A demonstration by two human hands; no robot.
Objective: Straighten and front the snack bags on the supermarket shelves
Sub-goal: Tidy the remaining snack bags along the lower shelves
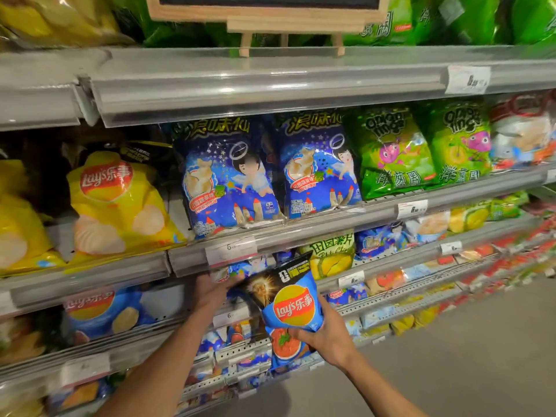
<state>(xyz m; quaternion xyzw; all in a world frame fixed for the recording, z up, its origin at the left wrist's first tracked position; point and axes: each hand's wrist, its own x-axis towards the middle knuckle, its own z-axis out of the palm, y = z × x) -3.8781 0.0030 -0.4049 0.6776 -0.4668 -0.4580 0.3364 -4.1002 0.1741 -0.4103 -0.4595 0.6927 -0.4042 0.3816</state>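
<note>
Two bare hands work at the snack shelves. The right hand (326, 334) grips a blue Lay's bag (290, 299) by its lower right edge, fingers curled round it, holding it tilted in the air just in front of the lower shelf rail (391, 299). The left hand (212, 291) reaches in under the middle shelf rail (301, 233), its fingers against the top left corner of the same bag and the packs behind it; whether they pinch anything cannot be told, since the fingertips are partly hidden.

On the middle shelf, two dark blue bags with a cartoon angel stand upright side by side, the left blue bag (225, 179) touching the right blue bag (319, 167). To their right stand two green bags (391, 152), also upright and facing out. To the far left a yellow Lay's bag (117, 203) leans back, with another yellow pack at the frame's left edge. Below it lies a second blue Lay's pack (105, 311) behind its rail. A white price tag (231, 251) sits on the rail just above the left hand. On the top shelf a small wooden easel sign (288, 22) stands among green bags.
</note>
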